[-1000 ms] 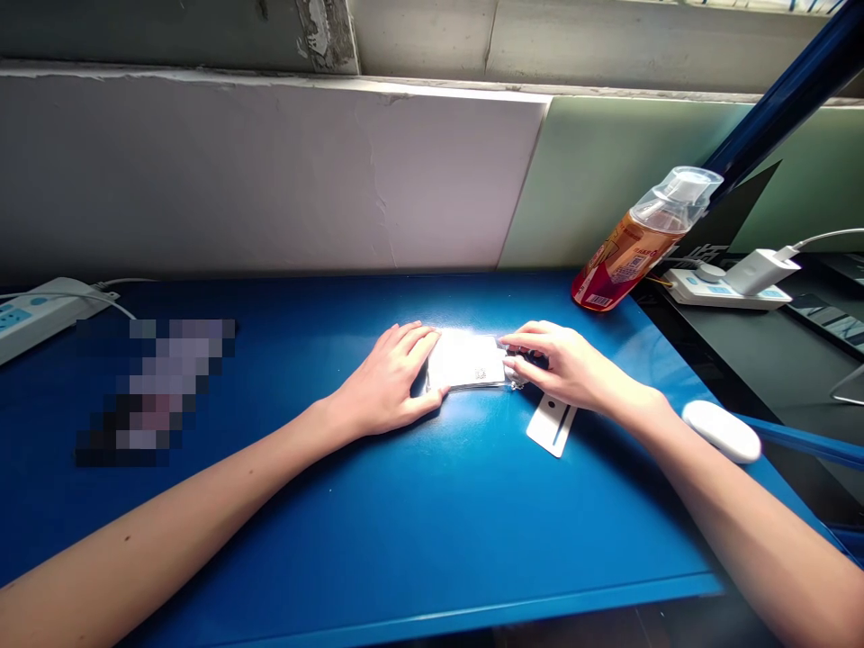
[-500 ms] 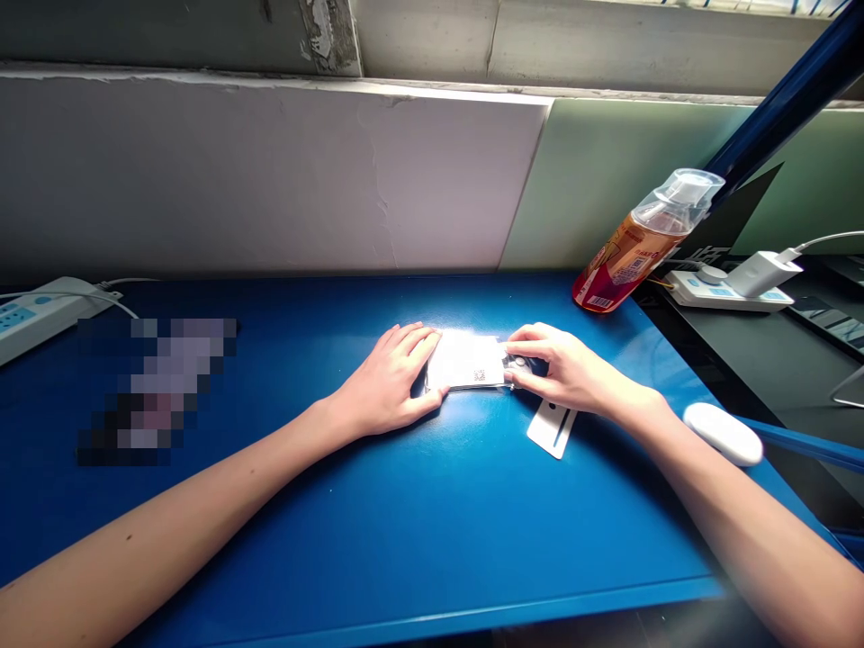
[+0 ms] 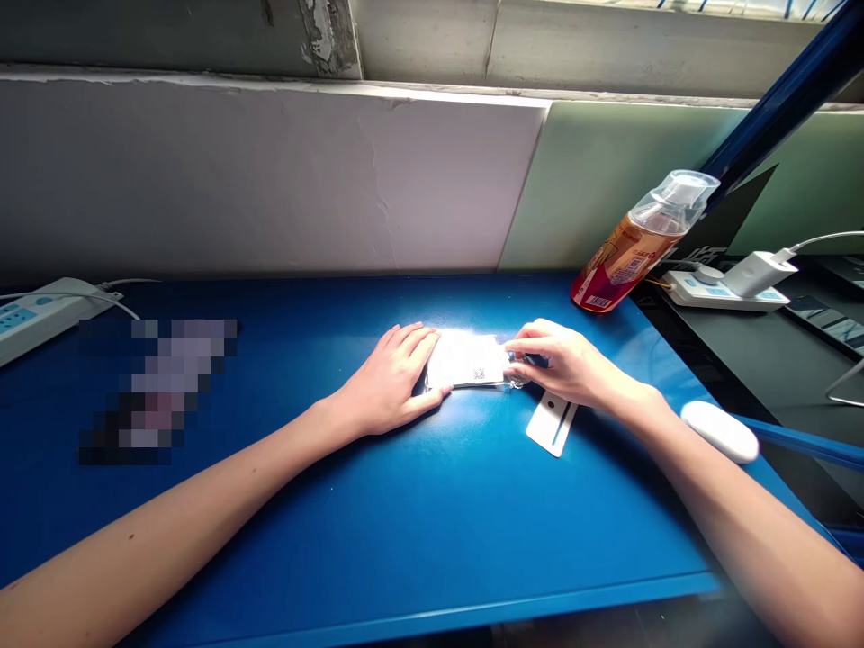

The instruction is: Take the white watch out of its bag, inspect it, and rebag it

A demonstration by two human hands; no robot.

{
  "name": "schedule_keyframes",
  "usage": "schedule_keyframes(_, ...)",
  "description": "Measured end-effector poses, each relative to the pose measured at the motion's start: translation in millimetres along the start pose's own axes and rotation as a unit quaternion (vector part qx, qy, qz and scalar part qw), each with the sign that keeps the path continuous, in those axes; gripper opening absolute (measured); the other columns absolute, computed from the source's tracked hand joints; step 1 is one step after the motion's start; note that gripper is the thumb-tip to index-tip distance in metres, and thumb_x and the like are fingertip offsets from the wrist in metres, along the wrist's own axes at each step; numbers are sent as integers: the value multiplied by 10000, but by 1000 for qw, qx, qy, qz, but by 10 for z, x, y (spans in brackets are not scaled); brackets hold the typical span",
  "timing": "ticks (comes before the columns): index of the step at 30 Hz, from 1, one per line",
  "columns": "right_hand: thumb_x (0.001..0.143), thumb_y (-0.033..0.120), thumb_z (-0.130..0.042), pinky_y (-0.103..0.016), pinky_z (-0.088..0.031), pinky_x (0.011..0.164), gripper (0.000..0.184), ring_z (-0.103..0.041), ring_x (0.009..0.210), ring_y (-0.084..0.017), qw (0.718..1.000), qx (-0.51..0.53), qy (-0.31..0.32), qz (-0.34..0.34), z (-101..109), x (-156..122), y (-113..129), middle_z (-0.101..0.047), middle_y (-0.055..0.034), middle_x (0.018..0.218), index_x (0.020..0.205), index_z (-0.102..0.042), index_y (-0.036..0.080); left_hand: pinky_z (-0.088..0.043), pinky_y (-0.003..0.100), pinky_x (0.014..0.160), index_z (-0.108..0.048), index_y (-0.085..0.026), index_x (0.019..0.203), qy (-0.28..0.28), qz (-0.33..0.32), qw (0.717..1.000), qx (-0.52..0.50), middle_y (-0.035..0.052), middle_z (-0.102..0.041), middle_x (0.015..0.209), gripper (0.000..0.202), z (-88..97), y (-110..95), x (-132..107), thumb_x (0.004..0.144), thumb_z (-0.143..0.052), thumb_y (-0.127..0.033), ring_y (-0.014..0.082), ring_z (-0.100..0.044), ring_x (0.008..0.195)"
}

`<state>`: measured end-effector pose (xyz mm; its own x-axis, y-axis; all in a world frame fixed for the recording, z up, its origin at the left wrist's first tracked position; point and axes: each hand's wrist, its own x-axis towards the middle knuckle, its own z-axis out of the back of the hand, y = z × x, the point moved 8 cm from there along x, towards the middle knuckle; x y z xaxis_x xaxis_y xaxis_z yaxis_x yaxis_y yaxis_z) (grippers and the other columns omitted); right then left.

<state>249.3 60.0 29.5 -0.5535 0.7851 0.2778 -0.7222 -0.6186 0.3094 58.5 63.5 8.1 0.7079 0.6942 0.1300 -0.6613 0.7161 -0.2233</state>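
A flat phone-like slab (image 3: pixel 465 362) under a bright white sheet with a small printed code lies on the blue table (image 3: pixel 405 504). My left hand (image 3: pixel 388 382) grips its left end, fingers over the far edge and thumb at the near edge. My right hand (image 3: pixel 563 364) is at its right end, with fingertips pinched on a small edge piece I cannot make out. A white plastic card (image 3: pixel 552 424) with a slot lies just under my right wrist.
An orange bottle (image 3: pixel 638 243) with a clear cap leans at the back right. Behind it a white power strip (image 3: pixel 725 290) carries a charger. A white oval object (image 3: pixel 720 431) sits at the right edge. Another power strip (image 3: pixel 40 315) lies far left, beside a blurred patch (image 3: pixel 158 387).
My right fingertips have shifted slightly along the slab's right end. The left hand and the slab have stayed where they were.
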Motion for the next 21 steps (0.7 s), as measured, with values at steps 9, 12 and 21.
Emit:
schedule_keyframes(9,902,378,-650,-331,-502,645,226,-625,746,-210,997,10,69,-40,153,-71,-253,-677,-70,881,1007,-759,210,-282,598,1173,-407,-53,1459,-10,-6,1000,-2,231,-474,1483,689,6,-9,-5,964,-469,-528,391,-379,1418)
schedule_keyframes(12,875,447,-666,-354,-534,718,284,-655,822,-228,994,39,90,-49,153,-69,-206,-685,-82,960,995,-746,202,-273,588,1181,-397,-49,1468,-5,-4,1000,5,230,-460,1496,701,-8,-2,-4,972,-447,-542,385,-368,1429)
schedule_keyframes(21,869,428,-672,-429,-548,894,383,-630,1061,-292,999,32,31,-19,-22,-12,-10,-661,-144,1170,1146,-701,165,-281,598,1173,-420,-57,1459,-11,-3,1000,-2,235,-464,1494,693,13,-12,4,961,-462,-537,394,-379,1421)
